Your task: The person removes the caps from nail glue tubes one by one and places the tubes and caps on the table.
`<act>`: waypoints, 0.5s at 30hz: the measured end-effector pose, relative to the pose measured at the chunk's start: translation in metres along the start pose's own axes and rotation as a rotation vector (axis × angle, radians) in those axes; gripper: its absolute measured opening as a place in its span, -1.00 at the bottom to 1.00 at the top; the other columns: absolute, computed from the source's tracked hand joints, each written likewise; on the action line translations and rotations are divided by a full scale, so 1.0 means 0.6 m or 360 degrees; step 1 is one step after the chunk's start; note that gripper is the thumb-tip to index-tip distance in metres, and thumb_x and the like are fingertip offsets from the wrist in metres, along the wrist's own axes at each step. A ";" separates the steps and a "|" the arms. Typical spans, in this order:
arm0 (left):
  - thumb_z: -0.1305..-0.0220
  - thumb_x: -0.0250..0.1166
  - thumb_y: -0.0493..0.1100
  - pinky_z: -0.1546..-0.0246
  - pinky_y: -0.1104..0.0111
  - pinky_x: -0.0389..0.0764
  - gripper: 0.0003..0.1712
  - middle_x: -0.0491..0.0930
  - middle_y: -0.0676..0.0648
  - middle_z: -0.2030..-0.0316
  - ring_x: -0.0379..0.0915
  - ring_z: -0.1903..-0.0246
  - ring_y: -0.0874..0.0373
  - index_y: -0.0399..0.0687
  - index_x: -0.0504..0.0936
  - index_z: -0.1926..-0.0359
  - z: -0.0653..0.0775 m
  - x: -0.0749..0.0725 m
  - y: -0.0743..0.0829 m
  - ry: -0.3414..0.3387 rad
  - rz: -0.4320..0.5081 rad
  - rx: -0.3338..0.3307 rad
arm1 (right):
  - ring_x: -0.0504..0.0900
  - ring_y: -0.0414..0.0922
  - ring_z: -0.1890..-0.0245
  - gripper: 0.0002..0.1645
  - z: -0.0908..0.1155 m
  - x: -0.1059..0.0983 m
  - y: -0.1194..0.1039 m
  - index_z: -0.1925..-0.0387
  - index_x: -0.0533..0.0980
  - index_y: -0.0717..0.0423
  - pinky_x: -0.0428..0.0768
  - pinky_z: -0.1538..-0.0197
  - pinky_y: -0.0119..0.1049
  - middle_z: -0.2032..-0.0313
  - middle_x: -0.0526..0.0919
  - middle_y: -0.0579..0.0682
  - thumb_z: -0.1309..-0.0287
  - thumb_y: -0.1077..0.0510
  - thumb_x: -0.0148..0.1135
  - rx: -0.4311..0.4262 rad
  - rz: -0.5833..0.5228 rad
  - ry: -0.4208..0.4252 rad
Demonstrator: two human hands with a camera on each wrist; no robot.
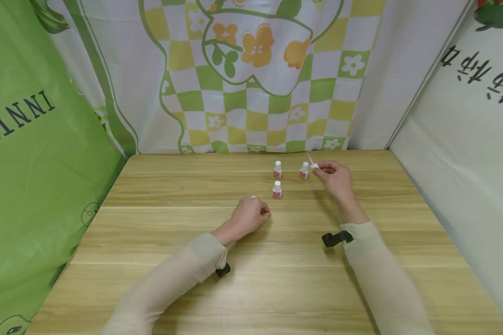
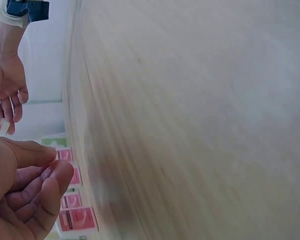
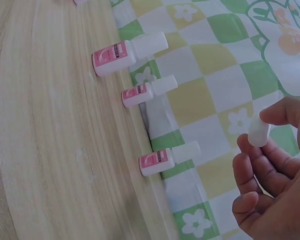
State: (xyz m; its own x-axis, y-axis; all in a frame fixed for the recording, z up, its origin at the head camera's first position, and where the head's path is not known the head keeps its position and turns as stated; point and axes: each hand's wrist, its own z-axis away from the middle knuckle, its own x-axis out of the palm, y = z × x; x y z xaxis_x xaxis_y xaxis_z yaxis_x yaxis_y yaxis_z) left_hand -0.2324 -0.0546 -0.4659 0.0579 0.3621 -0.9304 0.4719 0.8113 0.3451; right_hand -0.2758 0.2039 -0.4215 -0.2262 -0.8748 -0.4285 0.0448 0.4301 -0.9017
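My right hand pinches a small white cap between thumb and fingers at the back of the table. A thin pale stick extends from the cap, beside a small white bottle with a pink label and white cap. My left hand is low over the table, its fingers loosely curled, thumb near the index finger, holding nothing visible. Just beyond its knuckles shows a small white top, the rest hidden by the hand. In the left wrist view, a pink-labelled bottle stands beyond the left fingers.
Two more capped bottles stand upright nearby, a back bottle and a front bottle. The wooden table meets a checked, flowered curtain behind. A green cloth hangs at left, a white cloth at right.
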 end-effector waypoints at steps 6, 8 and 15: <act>-0.32 0.34 -0.09 0.03 0.27 0.62 -0.82 0.79 0.00 0.25 0.68 0.23 0.13 -0.04 0.80 0.20 -0.006 0.006 0.009 -0.0001 -0.0011 0.0022 | 0.52 -0.31 0.24 -0.59 -0.004 -0.003 0.009 -0.01 0.59 0.23 0.48 0.27 -0.56 0.19 0.61 -0.05 -0.26 0.03 0.32 -0.0006 -0.0001 -0.0014; -0.32 0.34 -0.09 0.03 0.26 0.62 -0.82 0.79 -0.01 0.25 0.68 0.23 0.13 -0.05 0.80 0.19 -0.008 0.008 0.012 -0.0002 0.0002 0.0026 | 0.52 -0.30 0.24 -0.58 -0.005 -0.004 0.012 -0.03 0.59 0.23 0.49 0.25 -0.56 0.17 0.62 -0.03 -0.26 0.04 0.31 -0.0010 0.0014 -0.0019; -0.32 0.34 -0.12 0.10 0.25 0.62 -0.82 0.78 -0.01 0.29 0.66 0.31 0.17 -0.07 0.79 0.16 -0.013 0.010 0.020 0.0013 0.0062 0.0011 | 0.51 -0.30 0.24 -0.57 -0.011 -0.006 0.025 -0.03 0.60 0.21 0.46 0.26 -0.56 0.15 0.64 0.03 -0.26 0.00 0.30 -0.0043 0.0085 0.0005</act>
State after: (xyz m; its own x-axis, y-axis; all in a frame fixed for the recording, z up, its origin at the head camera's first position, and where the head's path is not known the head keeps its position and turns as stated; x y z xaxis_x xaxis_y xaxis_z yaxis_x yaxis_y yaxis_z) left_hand -0.2336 -0.0392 -0.4663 0.0690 0.3969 -0.9153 0.4754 0.7935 0.3800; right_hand -0.2807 0.2150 -0.4331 -0.2272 -0.8497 -0.4758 0.0308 0.4820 -0.8756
